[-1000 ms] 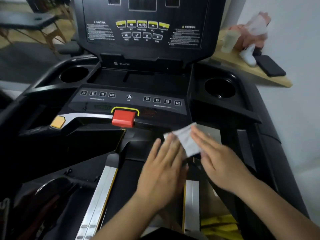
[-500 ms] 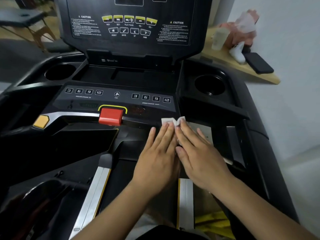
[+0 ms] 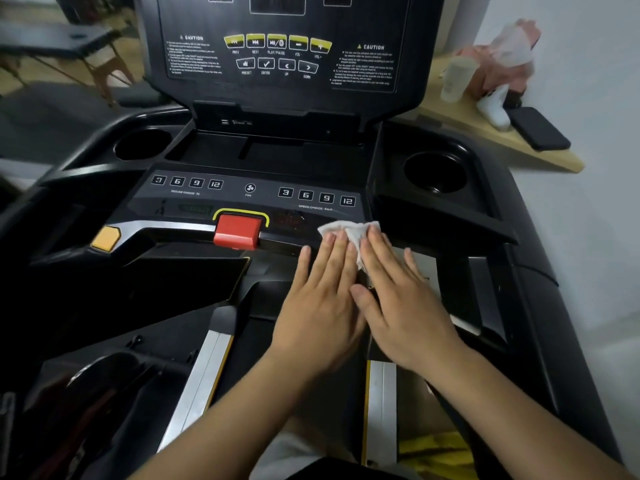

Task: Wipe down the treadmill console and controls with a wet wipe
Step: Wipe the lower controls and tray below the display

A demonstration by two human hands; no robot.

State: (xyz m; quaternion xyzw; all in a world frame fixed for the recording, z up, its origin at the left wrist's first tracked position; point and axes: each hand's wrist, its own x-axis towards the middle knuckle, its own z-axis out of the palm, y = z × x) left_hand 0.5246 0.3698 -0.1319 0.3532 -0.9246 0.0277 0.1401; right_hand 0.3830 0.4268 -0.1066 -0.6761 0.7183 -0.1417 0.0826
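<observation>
Just right of the red stop button [image 3: 237, 232], left hand [image 3: 322, 306] and right hand [image 3: 398, 303] press the wet wipe [image 3: 349, 233] flat, fingers straight, gripping nothing. Step: wiping the console [image 3: 249, 174]. Next, likely: sweep toward that button.

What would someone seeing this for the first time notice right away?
The red button stands out first, bright against the black treadmill console, at the middle of its front edge. Just to its right, the left hand and right hand lie flat side by side, pressing a white wet wipe onto the console's edge. Higher up, a row of yellow buttons glows on the upright panel.
</observation>
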